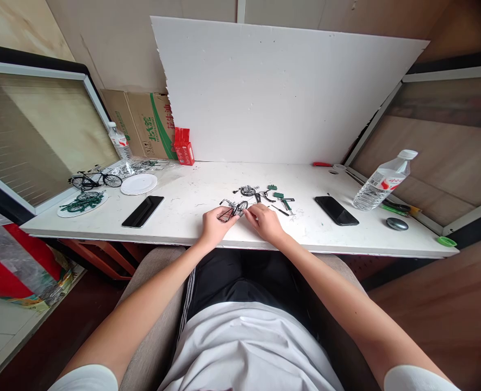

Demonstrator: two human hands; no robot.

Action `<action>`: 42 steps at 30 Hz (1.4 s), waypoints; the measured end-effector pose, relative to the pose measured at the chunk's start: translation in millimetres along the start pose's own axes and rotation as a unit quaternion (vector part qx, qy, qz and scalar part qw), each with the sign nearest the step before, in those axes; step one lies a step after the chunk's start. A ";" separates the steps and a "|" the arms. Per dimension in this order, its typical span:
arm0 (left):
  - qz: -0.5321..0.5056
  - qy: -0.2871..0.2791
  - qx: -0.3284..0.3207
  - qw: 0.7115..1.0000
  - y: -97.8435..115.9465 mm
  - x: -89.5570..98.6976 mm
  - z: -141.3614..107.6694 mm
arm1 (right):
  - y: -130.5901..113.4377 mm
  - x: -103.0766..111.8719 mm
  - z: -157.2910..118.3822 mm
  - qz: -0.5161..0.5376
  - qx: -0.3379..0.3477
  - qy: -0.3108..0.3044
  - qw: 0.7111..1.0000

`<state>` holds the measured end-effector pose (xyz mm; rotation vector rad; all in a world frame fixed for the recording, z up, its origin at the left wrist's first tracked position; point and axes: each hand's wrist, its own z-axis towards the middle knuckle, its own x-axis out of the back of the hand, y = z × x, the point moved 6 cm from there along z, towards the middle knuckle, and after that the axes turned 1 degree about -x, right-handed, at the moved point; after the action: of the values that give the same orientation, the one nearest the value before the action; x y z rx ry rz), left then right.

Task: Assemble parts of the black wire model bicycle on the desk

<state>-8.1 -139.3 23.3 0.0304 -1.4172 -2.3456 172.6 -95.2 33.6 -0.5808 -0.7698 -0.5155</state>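
My left hand (214,227) is closed around the black frame of a partly built miniature bicycle (241,208), held low over the front of the white table. The handlebar end points to the left and a spoked wheel faces my right hand (268,223). The fingers of that hand are pinched together at the wheel's edge; whether a small part sits between them cannot be made out. Just beyond my hands lie a loose black wheel (248,190), thin curved black parts (268,197) and green plastic pieces (278,195).
Phones lie on the left (143,211) and right (337,210). A finished miniature bicycle (95,178) stands at far left, near a white plate (67,210) holding green parts and a white disc (138,184). A water bottle (385,182) stands right. A white board (281,98) leans behind.
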 end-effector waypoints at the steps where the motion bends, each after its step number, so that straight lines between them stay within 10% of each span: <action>1: 0.001 0.001 -0.002 1.000 0.2 0.1 0.1 | -0.9 0.9 0.0 0.005 -0.001 -0.003 1.000; 42: 0.003 0.005 0.008 1.000 -8.6 -1.7 -0.9 | -4.0 3.8 -1.2 0.012 -0.009 0.005 1.000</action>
<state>-9.2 -135.9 15.2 0.0425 -1.4287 -2.3270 173.0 -99.7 37.0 -0.6042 -0.7481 -0.5032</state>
